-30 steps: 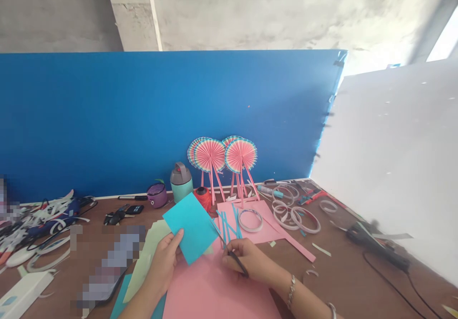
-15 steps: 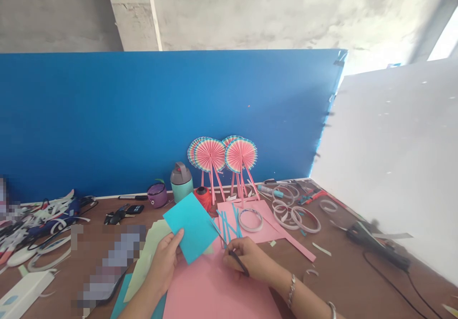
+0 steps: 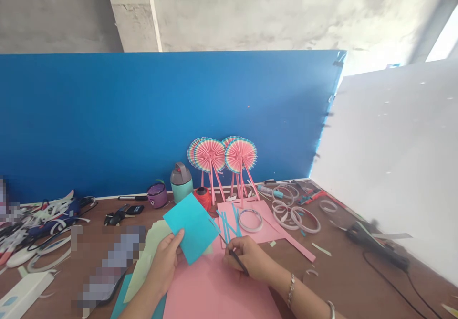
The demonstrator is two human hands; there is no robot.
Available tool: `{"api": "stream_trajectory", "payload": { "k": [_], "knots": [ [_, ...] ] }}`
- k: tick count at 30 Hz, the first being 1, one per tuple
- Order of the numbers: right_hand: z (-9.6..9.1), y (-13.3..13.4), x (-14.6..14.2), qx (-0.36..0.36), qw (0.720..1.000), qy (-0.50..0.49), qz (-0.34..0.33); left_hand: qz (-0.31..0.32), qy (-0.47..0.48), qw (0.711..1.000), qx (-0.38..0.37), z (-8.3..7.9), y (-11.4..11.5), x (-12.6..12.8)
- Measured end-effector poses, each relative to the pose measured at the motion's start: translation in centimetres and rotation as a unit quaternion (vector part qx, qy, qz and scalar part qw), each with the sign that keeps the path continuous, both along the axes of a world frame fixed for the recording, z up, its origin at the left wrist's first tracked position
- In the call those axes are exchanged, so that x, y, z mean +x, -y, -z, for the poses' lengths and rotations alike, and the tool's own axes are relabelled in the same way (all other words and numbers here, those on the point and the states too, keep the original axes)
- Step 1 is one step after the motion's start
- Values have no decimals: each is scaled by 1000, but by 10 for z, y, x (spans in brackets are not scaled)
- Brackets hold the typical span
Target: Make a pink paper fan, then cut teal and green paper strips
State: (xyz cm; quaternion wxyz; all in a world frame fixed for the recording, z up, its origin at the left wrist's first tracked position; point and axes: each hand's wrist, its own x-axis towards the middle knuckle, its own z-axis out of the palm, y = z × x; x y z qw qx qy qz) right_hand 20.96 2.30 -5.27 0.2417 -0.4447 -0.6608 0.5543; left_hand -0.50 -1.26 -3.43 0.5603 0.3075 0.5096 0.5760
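My left hand (image 3: 168,254) pinches the lower left edge of a square sheet of turquoise paper (image 3: 191,228), thumb on top, holding it up at a tilt. In my right hand (image 3: 245,257) is a pair of dark-handled scissors (image 3: 236,260), its blades at the paper's right edge. Below both hands lies a large pink sheet (image 3: 218,290). Thin blue paper strips (image 3: 229,221) rest on another pink sheet (image 3: 268,234) just beyond, beside a roll of tape (image 3: 250,219). Pale green sheets (image 3: 150,245) lie to the left.
Round pleated paper fans (image 3: 241,155) stand against a blue partition (image 3: 143,118). Near them are a turquoise bottle (image 3: 182,185) and a purple pot (image 3: 156,196). Several tape rolls (image 3: 306,218) and a corded black tool (image 3: 379,245) lie right; tangled cables (image 3: 53,218) lie left.
The scissors' blades have closed somewhat along the right edge of the turquoise paper, with my right fingers drawn slightly together. My left hand and the paper stay nearly still.
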Motion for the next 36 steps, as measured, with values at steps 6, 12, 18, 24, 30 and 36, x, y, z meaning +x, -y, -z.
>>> {"api": "stream_trajectory", "payload": {
  "k": [6, 12, 18, 24, 30, 36],
  "knots": [
    [2, -1, 1, 0, 1000, -8, -9, 12, 2, 1000, 8, 3, -1, -1],
    [3, 0, 1, -4, 1000, -16, -12, 33, -35, 999, 21, 8, -2, -2],
    [8, -2, 0, -12, 999, -36, -5, 45, -53, 997, 17, 9, -1, 1],
    [13, -3, 0, -19, 999, -46, 2, 51, -42, 998, 22, 11, 0, 1],
    [12, -2, 0, -13, 999, -41, 3, 54, -48, 997, 24, 10, 0, 1],
    [7, 0, 0, -2, 999, -34, 2, 56, -63, 996, 22, 12, 0, -1]
  ]
}}
